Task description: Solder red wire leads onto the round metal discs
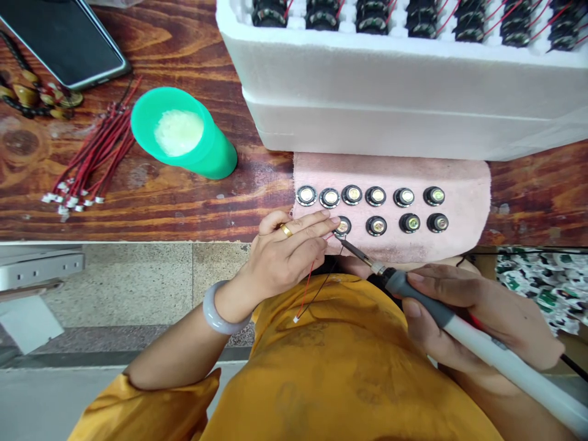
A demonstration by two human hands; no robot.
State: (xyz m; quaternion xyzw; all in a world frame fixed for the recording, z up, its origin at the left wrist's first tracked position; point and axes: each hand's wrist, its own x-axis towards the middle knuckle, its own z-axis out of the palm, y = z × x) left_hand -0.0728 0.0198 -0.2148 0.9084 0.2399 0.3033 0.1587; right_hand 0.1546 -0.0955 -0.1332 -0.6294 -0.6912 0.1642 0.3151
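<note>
My right hand is wrapped around a soldering iron, its tip meeting the near edge of a small round speaker. Fingers of my left hand, ring on one of them, press on that speaker's left side. A thin red and black wire lead runs from under these fingers and the iron tip, its white plug hanging over the yellow garment. The left fingers are closed together and appear to pinch the red wire; the exact grip is partly hidden. Several similar speakers sit in two rows on a pink cloth.
A white foam box holding many stacked speakers with red wires stands behind the cloth. Left of it are a green cup with pale contents, a bundle of red wires, a phone and a beaded string.
</note>
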